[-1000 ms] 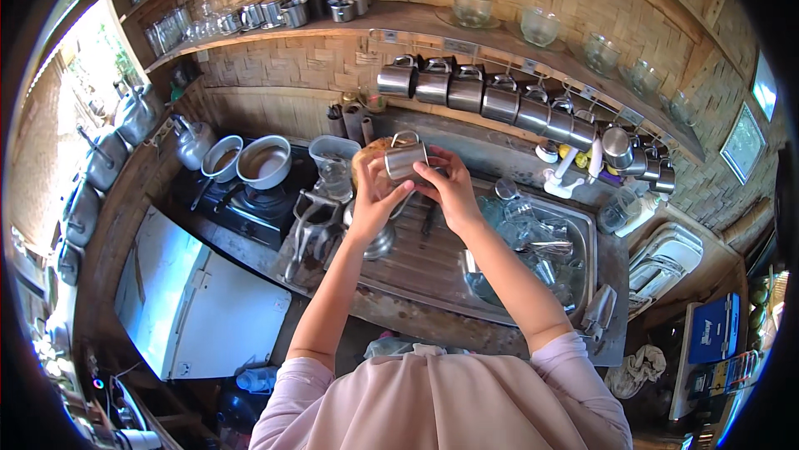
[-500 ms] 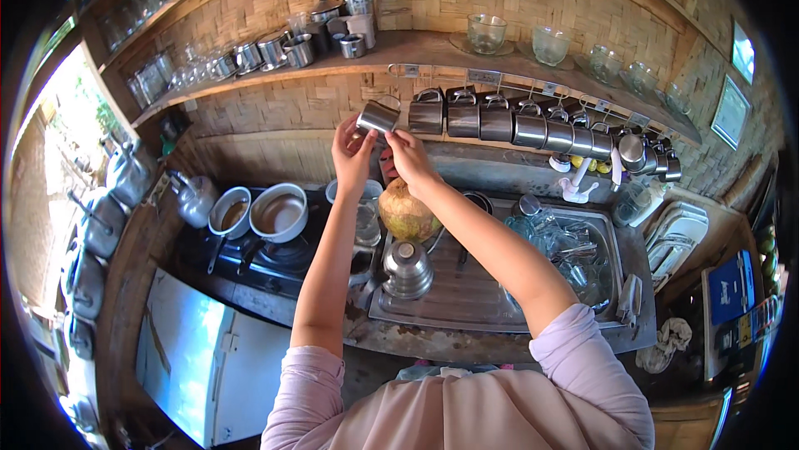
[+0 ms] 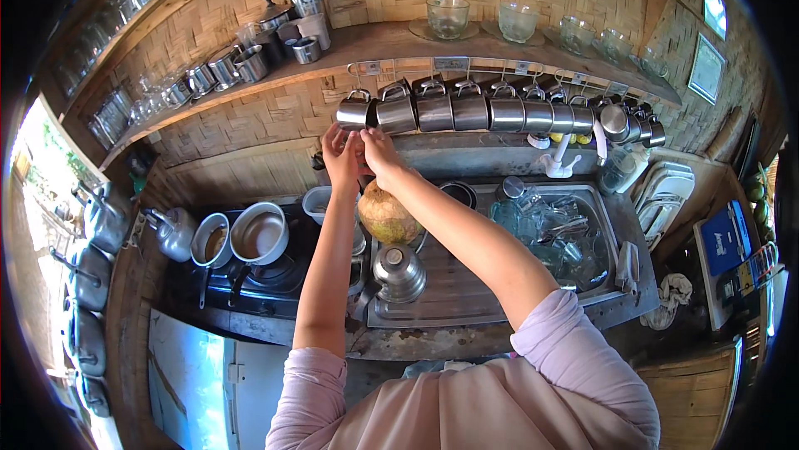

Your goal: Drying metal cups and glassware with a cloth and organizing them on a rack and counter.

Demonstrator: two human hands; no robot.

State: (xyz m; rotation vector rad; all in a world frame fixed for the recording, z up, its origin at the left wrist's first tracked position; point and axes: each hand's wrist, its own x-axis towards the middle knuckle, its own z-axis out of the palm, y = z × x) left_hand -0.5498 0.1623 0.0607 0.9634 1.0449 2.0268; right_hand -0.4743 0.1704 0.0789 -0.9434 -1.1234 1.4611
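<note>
A steel mug (image 3: 354, 113) hangs by its handle at the left end of a wire rack under the shelf. Just below its base is my left hand (image 3: 343, 159), fingers bent and apart, the tips close to the metal. Beside it my right hand (image 3: 383, 157) is raised with loosely bent fingers near the mug's lower right edge. Neither hand is wrapped around the mug; whether a fingertip still touches it is hard to see. Several more steel mugs (image 3: 473, 109) hang in a row to the right. Under my right wrist sits a round green-brown coconut (image 3: 388, 215).
A steel kettle (image 3: 399, 274) stands on the drainboard, left of a sink (image 3: 612, 238) full of glassware. Two pots (image 3: 260, 234) rest on the stove at left. Above, a wooden shelf (image 3: 374, 44) carries metal cups and glass bowls. A white tap (image 3: 562, 163) rises behind the sink.
The mug that both hands held tilted beside the rack now hangs at the row's left end. My fingers have come down to below its base. The view has shifted to the right.
</note>
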